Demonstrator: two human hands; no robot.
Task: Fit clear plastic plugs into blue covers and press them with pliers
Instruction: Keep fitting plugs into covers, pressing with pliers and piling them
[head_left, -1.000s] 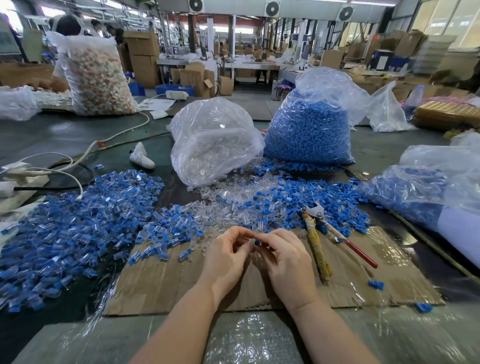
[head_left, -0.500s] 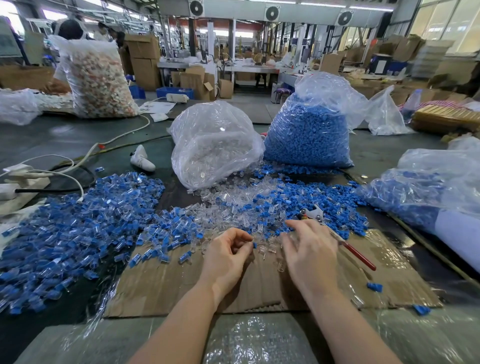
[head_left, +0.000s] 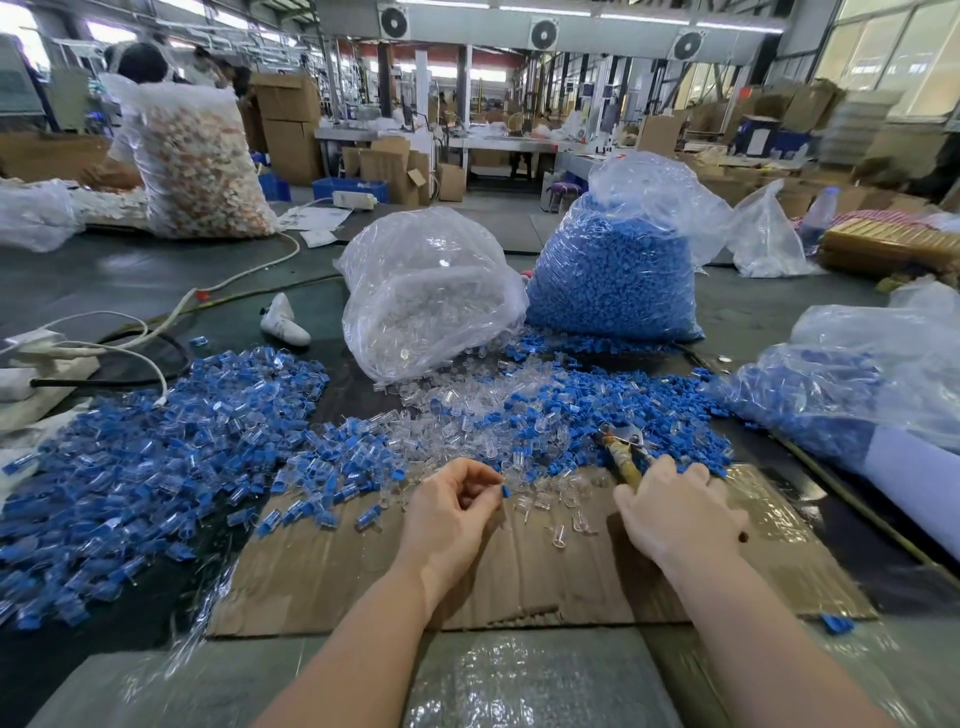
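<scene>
My left hand (head_left: 452, 512) pinches a small blue cover (head_left: 505, 491) between thumb and fingertips above the cardboard sheet (head_left: 332, 577). My right hand (head_left: 675, 512) lies over the handles of the pliers (head_left: 621, 447) and grips them; the metal jaws and a yellow-wrapped handle stick out beyond the fingers. Loose clear plugs (head_left: 558, 535) lie scattered between the two hands. A mixed heap of clear plugs and blue covers (head_left: 519, 410) spreads just beyond the cardboard.
A large pile of assembled blue pieces (head_left: 145, 457) covers the left. Behind stand a bag of clear plugs (head_left: 426, 291) and a bag of blue covers (head_left: 613, 280). Another bag of blue parts (head_left: 841, 384) lies right. White cables (head_left: 156, 332) run at the left.
My right hand left my left hand, moved right and came down on the pliers' handles. My left hand stayed in place, holding the blue cover.
</scene>
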